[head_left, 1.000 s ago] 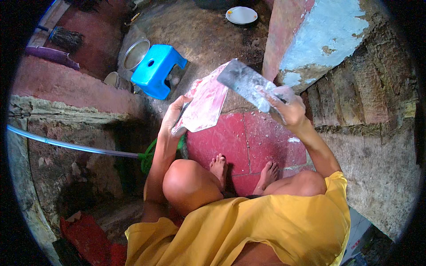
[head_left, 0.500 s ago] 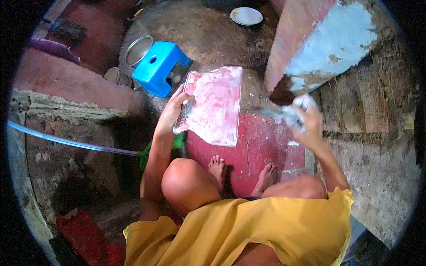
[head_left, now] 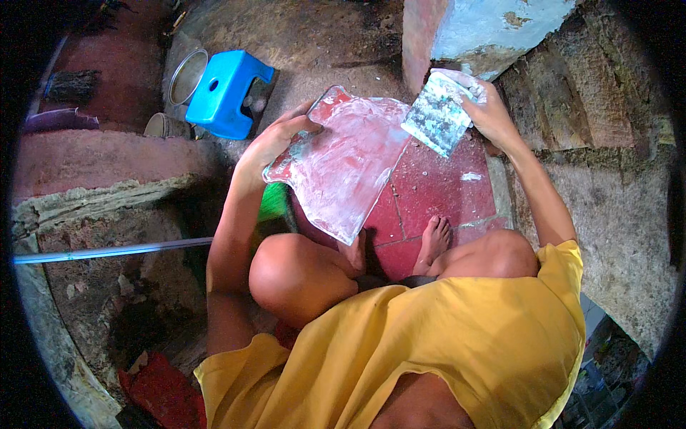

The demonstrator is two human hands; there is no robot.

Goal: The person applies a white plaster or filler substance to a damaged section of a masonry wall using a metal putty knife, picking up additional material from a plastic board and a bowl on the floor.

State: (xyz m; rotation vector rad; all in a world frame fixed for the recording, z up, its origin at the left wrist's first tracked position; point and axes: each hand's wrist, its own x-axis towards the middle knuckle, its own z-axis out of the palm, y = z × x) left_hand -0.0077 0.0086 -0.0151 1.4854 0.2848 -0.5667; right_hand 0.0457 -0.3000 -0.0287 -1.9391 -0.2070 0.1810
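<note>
My left hand (head_left: 275, 143) grips the left edge of a thin red sheet (head_left: 343, 154) with a wavy outline, its thumb lying on top. White paste is smeared over most of the sheet, which tilts above the tiled floor. To the right, my right hand (head_left: 491, 118) pinches a small flat square piece (head_left: 437, 118), pale with dark blue-green patches and blotches of white. White coats some of the right hand's fingers. A corner of the square is close to or touching the sheet's right edge; I cannot tell which.
A blue plastic stool (head_left: 229, 93) stands beyond my left hand, beside a round metal pan (head_left: 189, 77). Red tiles (head_left: 450, 179) lie between my feet and a blue-white wall (head_left: 493, 36). A broom with green bristles (head_left: 273, 201) is under my left forearm. Rough boards (head_left: 572, 93) line the right.
My right hand has moved up and left, bringing the square piece, now facing me, to the sheet's edge. The sheet has turned and shifted slightly. The white plate at the back has left view.
</note>
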